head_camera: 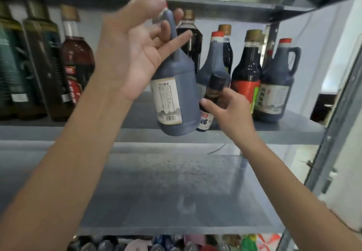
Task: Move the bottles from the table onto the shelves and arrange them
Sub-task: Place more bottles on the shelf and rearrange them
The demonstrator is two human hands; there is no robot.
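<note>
My left hand [137,55] holds a large dark jug-shaped bottle [176,102] by its handle, two fingers hooked through it, the jug hanging tilted just in front of the middle shelf [274,133]. My right hand [229,110] grips a small dark bottle [215,90] with a black cap and a blue-and-white label, just right of the jug and touching it. Behind them on the shelf stand several dark sauce bottles [246,74] and a handled jug [278,86] with a red cap.
Tall green and brown bottles [39,64] fill the shelf's left end. The lower shelf [156,192] is a grey panel. A metal upright [333,133] frames the right side. Below, packed goods [156,245] show at the bottom edge.
</note>
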